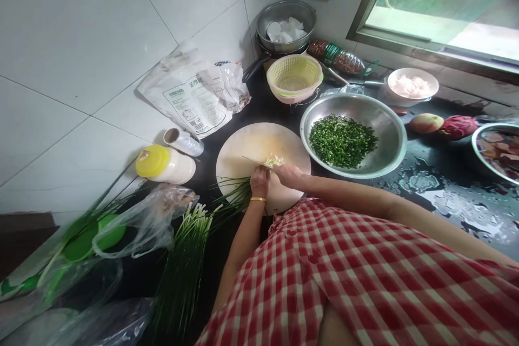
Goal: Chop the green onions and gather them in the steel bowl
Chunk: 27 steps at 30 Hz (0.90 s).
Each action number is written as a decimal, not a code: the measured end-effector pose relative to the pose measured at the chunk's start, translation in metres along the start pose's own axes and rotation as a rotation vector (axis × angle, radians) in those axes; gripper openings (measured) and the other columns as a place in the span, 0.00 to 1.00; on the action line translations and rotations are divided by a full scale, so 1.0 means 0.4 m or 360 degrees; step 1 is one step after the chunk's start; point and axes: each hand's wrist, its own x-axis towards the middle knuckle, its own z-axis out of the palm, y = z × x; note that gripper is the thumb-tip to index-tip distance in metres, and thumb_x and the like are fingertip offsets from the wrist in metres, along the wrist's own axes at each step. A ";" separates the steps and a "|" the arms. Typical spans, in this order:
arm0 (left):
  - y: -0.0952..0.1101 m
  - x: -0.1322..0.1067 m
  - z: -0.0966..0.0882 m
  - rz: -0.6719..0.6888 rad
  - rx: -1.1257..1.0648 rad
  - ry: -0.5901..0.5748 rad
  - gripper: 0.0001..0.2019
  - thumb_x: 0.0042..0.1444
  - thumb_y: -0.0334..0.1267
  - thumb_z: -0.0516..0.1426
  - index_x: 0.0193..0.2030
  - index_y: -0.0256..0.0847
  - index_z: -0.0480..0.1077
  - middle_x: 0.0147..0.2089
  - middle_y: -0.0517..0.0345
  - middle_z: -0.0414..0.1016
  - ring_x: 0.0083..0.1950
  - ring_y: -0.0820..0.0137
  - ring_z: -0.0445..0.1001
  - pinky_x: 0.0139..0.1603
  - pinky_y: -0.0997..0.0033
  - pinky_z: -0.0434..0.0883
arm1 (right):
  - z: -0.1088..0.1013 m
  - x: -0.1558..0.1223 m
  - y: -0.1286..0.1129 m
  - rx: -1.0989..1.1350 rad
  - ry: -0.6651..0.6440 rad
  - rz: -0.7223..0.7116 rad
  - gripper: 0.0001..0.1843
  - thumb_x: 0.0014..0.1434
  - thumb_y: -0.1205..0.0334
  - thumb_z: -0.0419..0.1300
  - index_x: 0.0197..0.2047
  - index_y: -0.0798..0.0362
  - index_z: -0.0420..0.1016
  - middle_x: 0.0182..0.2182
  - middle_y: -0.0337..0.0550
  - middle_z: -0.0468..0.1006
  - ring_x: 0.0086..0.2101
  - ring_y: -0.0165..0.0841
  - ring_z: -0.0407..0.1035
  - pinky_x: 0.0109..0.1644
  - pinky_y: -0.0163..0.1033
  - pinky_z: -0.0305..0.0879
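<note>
On the round cutting board [267,138] my left hand [260,181] is closed over a bunch of garlic chives [239,190], whose green leaves trail off the board's left edge. My right hand [288,176] grips a knife [253,160], its blade lying close in front of the left fingers. Small pale chopped pieces [274,160] sit just beyond the blade. Right of the board, a wide metal bowl [389,143] holds finely chopped greens [343,140]. Another bundle of garlic chives [182,270] lies on the counter at left.
Left of the board stand a yellow-lidded jar [166,165], a plastic-wrap roll [184,142] and plastic bags [141,227]. Behind are a printed bag [190,100], a yellow colander [294,73] and a pan [265,38]. At right are a white bowl [430,84], dragon fruit [458,127] and puddled water [458,205].
</note>
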 end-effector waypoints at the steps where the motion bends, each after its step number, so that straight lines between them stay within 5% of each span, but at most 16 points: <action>1: 0.001 0.000 -0.001 0.0005 0.0009 0.0007 0.07 0.60 0.33 0.50 0.36 0.39 0.68 0.35 0.50 0.72 0.40 0.65 0.70 0.41 0.66 0.67 | 0.001 0.002 0.001 -0.0002 -0.0006 -0.0006 0.20 0.59 0.73 0.44 0.52 0.60 0.66 0.42 0.56 0.76 0.41 0.38 0.72 0.40 0.37 0.65; 27: 0.004 0.005 -0.005 -0.0005 0.0000 -0.0016 0.05 0.58 0.31 0.50 0.35 0.40 0.66 0.36 0.51 0.70 0.40 0.64 0.68 0.41 0.65 0.67 | -0.007 0.002 0.012 0.0033 -0.0079 0.0009 0.19 0.56 0.74 0.47 0.50 0.59 0.67 0.41 0.55 0.77 0.42 0.40 0.72 0.41 0.37 0.65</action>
